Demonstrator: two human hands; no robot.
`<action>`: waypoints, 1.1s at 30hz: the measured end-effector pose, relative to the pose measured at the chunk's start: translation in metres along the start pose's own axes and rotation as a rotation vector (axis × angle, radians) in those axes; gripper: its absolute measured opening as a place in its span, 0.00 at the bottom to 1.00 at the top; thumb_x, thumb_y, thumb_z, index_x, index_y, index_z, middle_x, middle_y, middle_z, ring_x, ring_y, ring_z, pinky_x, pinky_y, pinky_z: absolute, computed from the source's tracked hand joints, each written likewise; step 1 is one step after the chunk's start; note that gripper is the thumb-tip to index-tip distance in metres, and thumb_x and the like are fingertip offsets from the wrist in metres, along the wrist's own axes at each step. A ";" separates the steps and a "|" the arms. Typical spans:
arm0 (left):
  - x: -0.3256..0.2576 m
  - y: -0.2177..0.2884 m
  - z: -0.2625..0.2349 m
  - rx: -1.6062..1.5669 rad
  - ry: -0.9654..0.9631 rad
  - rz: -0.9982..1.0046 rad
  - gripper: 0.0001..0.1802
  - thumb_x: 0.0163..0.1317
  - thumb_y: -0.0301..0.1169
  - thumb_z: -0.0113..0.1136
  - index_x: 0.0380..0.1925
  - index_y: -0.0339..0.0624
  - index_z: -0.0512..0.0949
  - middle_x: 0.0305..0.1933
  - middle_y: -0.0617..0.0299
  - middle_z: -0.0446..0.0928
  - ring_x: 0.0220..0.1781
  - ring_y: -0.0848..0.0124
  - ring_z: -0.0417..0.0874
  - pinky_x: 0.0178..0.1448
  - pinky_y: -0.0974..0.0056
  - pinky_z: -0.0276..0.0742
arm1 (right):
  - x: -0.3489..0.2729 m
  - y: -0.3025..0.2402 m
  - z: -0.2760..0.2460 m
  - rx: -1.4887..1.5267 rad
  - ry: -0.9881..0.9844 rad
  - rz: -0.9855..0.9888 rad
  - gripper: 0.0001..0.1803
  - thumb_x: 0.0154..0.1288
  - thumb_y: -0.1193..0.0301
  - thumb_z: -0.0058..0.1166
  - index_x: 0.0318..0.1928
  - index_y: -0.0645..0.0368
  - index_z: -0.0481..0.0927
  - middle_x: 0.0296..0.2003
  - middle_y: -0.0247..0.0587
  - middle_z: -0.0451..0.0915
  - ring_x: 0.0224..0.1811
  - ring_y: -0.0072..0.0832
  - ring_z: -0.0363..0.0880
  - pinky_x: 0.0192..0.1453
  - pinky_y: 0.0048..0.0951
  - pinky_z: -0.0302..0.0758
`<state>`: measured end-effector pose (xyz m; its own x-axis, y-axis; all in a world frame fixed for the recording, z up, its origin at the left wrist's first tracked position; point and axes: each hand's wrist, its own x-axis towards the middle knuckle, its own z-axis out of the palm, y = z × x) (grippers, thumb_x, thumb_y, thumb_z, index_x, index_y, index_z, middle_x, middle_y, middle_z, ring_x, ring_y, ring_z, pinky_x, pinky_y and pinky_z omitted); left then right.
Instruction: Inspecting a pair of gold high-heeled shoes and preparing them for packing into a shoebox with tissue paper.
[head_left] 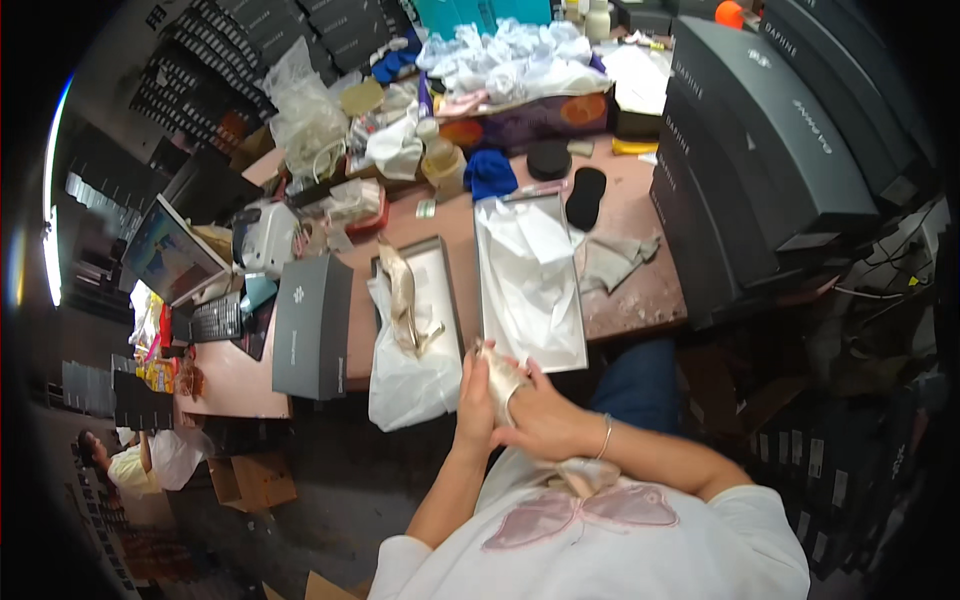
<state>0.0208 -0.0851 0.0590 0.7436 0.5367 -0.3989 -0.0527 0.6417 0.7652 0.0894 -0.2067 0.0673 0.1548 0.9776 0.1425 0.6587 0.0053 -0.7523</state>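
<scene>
Close to my body, both hands are closed round a pale gold shoe (506, 384). My left hand (474, 405) wraps its left side, and my right hand (545, 415) grips it from the right; the fingers hide part of it. A matching gold shoe (400, 295) lies on white tissue in a shallow grey box (441, 270) at the table's front edge. White tissue paper (400, 385) hangs over that box's near side. To its right is another open box part (577, 325), lined with white paper (525, 270).
A dark grey shoebox (312, 325) stands at left, near a monitor (172, 250). Tall stacks of dark boxes (760, 150) rise at right. A grey cloth (617, 262), a black oval pad (585, 198) and a carton of crumpled paper (530, 122) are on the table. Someone (130, 468) is far left.
</scene>
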 end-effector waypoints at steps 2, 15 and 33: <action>-0.010 0.007 -0.001 0.078 -0.003 0.013 0.22 0.75 0.44 0.39 0.60 0.43 0.61 0.41 0.55 0.75 0.42 0.65 0.81 0.50 0.56 0.81 | 0.004 -0.004 -0.002 0.069 -0.055 -0.024 0.37 0.71 0.48 0.39 0.63 0.71 0.61 0.60 0.71 0.62 0.68 0.57 0.57 0.72 0.60 0.45; -0.020 -0.021 0.008 -0.240 -0.195 -0.166 0.35 0.70 0.49 0.46 0.67 0.36 0.56 0.64 0.49 0.67 0.65 0.57 0.70 0.67 0.50 0.68 | 0.079 0.138 -0.049 -0.530 0.098 0.263 0.10 0.58 0.74 0.55 0.41 0.64 0.74 0.34 0.53 0.82 0.37 0.46 0.82 0.39 0.40 0.79; -0.026 -0.022 -0.008 -0.156 -0.035 -0.014 0.28 0.67 0.40 0.56 0.60 0.36 0.63 0.58 0.53 0.71 0.58 0.62 0.76 0.60 0.55 0.76 | 0.028 0.021 -0.035 -0.139 0.366 -0.042 0.28 0.44 0.71 0.70 0.47 0.60 0.74 0.38 0.44 0.72 0.43 0.44 0.73 0.49 0.38 0.72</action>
<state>-0.0027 -0.1091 0.0488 0.7676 0.5091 -0.3894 -0.1429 0.7282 0.6703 0.1329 -0.1869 0.0782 0.3611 0.8376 0.4100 0.7596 -0.0091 -0.6503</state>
